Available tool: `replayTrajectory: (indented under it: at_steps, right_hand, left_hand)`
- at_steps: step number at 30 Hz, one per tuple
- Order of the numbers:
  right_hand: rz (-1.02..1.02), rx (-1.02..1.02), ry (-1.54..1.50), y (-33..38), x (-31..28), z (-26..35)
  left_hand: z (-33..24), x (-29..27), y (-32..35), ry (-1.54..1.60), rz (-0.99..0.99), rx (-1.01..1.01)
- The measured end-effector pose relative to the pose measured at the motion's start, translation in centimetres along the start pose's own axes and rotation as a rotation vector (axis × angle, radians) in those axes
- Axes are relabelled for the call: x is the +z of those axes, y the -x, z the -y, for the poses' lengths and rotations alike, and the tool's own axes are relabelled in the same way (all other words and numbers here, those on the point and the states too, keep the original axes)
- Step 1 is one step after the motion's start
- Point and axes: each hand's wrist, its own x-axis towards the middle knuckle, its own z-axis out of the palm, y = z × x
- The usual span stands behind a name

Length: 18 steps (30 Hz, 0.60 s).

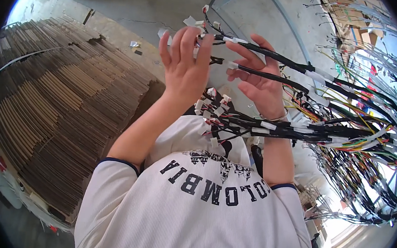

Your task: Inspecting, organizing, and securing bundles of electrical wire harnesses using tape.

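Observation:
Black-wrapped wire harnesses (284, 60) with white tape bands stretch from the right toward my hands. My left hand (184, 68) is at the end of the upper harness, back of the hand upward, its bent fingers around the thin wires and small white connectors (198, 24). The thumb is hidden. My right hand (264, 89) is open beneath the upper harness and a second black branch (271, 77). Its fingers are apart, with both branches crossing in front of them. Below the hands hangs a thicker harness bundle (278, 129), with several white connectors (218, 110) at its left end.
A big strapped stack of flattened brown cardboard (64, 93) fills the left side. More harnesses with loose coloured wires (355, 171) hang at the right. A grey-blue metal frame (287, 23) stands on the concrete floor (147, 6) ahead. Cardboard boxes (357, 31) are at the far right.

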Motion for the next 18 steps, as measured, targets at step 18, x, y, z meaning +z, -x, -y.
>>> replayTrajectory:
  at_steps: [18]
  right_hand:
    - [-0.128,-0.1,0.24,-0.8,-0.2,-0.8]
  left_hand:
    - [1.9,-1.0,8.3,0.589,1.075,-0.525]
